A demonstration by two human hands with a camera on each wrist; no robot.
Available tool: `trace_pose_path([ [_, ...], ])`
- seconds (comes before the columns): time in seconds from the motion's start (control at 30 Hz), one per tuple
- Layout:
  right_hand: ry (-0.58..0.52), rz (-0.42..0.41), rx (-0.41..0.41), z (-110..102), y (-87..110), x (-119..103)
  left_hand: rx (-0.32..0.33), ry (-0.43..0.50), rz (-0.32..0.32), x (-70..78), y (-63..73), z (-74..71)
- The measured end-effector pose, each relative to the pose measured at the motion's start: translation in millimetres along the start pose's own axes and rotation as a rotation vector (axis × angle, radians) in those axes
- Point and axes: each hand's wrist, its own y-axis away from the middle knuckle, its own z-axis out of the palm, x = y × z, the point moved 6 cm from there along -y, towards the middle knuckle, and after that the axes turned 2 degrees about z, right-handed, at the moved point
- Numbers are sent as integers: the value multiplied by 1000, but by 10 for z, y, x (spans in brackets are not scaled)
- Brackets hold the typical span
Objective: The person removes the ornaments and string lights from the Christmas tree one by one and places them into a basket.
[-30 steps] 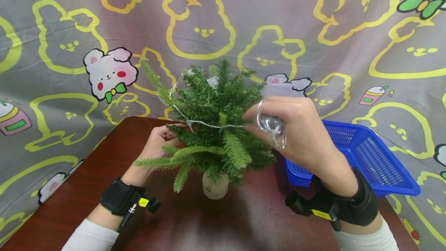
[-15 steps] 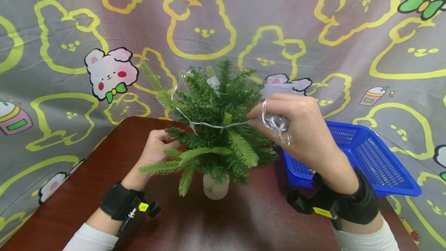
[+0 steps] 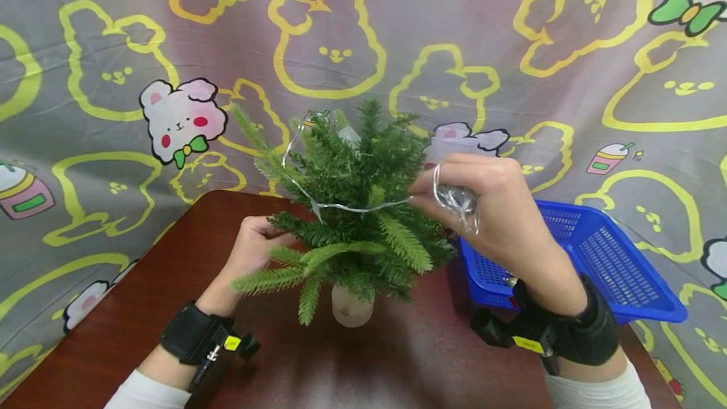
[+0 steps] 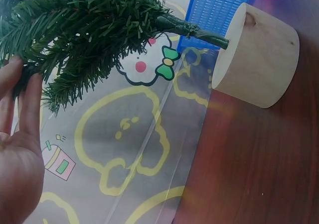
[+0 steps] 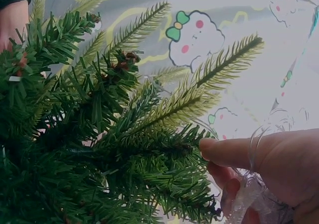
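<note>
A small artificial Christmas tree (image 3: 341,175) stands on a round pale wooden base (image 3: 353,308). Across its front runs a clear string of lights (image 3: 363,210), which also loops past the upper left branches. My right hand (image 3: 491,207) pinches this string at the tree's right side; the coiled remainder (image 3: 457,201) hangs against the palm, one loop over the fingers. On the other side, my left hand (image 3: 255,248) holds a lower left branch tip between thumb and fingers. The left wrist view shows these fingers (image 4: 32,104) at the needles. Needles partly hide the fingertips.
A blue perforated basket (image 3: 619,257) sits at the right on the dark red-brown table (image 3: 397,358), with a small gold-coloured item (image 3: 512,282) partly visible inside. Behind the table hangs a grey cartoon-print curtain (image 3: 238,36). A whitish piece (image 3: 349,137) shows among the upper branches.
The tree's front branches have swung slightly right. My right hand has shifted a little right with the string, and my left hand has moved slightly down with the branch.
</note>
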Motion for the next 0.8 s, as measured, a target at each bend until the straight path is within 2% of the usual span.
trace_pose_path([
  [0.1,-3,-11,1,-10,-6,-1,-4,14,6,14,13,7],
  [0.23,-7,-5,-23,-15,-5,13,12,-20,22,34,39,5],
  [0.33,-19,-1,-54,-15,-2,21,30,-29,-1,45,60,12],
  [0.47,-60,-2,-76,-31,-2,19,42,5,-19,55,88,28],
  [0.8,-155,-7,-135,-67,26,16,49,55,39,136,136,65],
])
